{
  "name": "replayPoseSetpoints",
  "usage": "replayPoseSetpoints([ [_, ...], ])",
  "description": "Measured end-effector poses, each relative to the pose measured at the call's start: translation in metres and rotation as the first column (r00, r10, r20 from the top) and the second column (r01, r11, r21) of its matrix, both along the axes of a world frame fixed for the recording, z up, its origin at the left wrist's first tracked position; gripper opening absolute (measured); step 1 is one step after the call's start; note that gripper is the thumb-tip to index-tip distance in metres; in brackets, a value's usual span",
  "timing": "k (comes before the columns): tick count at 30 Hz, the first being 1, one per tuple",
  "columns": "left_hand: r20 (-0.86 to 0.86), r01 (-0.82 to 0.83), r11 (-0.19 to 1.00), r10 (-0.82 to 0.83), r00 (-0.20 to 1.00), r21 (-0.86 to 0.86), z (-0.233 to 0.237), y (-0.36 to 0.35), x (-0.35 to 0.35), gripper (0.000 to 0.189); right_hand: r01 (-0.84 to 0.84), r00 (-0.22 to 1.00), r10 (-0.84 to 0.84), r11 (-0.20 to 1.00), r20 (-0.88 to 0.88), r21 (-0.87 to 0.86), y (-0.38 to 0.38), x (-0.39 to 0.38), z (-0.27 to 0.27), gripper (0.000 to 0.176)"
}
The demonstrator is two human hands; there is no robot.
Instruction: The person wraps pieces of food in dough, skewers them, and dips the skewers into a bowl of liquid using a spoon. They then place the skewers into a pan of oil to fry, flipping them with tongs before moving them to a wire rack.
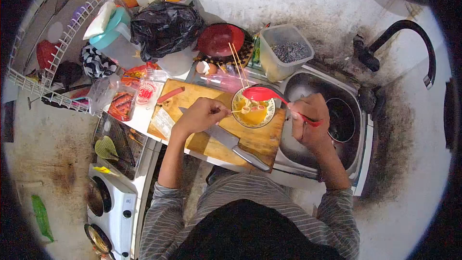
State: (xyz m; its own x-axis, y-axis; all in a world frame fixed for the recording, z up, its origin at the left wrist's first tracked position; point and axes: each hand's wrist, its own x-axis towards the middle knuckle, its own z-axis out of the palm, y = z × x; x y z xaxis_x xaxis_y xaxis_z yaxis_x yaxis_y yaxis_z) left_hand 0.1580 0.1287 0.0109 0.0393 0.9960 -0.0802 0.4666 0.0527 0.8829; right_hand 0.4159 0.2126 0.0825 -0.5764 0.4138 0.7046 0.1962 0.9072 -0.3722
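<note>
Pinching the bare end of a skewer [236, 111], the left hand [199, 115] has thumb and fingertips pressed together; the loaded end is at the bowl [237, 119], whether dipped or just above I cannot tell. The right hand [310, 118] is clenched round the handle of a red ladle [259, 93], its head over the bowl. The skewer looks light and stiff — its pieces [246, 110] probably soft and slick, so the dry end seems the safest hold. Counted: one skewer in hand, two sticks [236, 62] leaning out of the bowl, one ladle, one knife [224, 137] and one reddish sausage [171, 95] on the cutting board [260, 139]; the pieces overlap too much to count.
</note>
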Motion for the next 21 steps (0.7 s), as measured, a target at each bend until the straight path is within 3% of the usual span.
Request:
replayPoseSetpoints([
  [2,-0.092,0.004,1.0,-0.006,0.996,-0.026,0.004,0.0,0.001,0.019,0.004,0.999,-0.004,1.0,0.034,-0.019,-0.001,0.001,0.003,0.015],
  [8,-0.026,-0.018,1.0,0.018,1.0,-0.005,0.004,-0.002,0.003,0.021,0.023,1.0,-0.023,1.0,0.007,-0.018,0.002,-0.003,-0.016,0.015],
  [10,-0.031,-0.019,1.0,0.019,0.999,-0.023,0.008,-0.002,0.003,0.02,-0.045,0.99,0.032,0.994,0.139,0.095,0.002,-0.005,-0.026,0.021],
  [14,-0.05,-0.007,1.0,0.006,0.999,-0.025,0.008,-0.001,0.001,0.02,-0.091,0.986,0.081,0.994,0.146,0.065,0.0,-0.007,-0.031,0.013],
  [16,-0.046,0.016,0.998,-0.019,0.999,-0.057,0.013,-0.001,-0.001,0.016,-0.089,0.99,0.073,0.987,0.122,0.131,0.002,-0.006,-0.029,0.03],
  [21,-0.03,0.022,0.996,-0.025,0.999,-0.09,0.007,0.0,-0.002,0.016,-0.088,0.989,0.072,0.988,0.128,0.128,0.004,-0.006,-0.034,0.028],
])
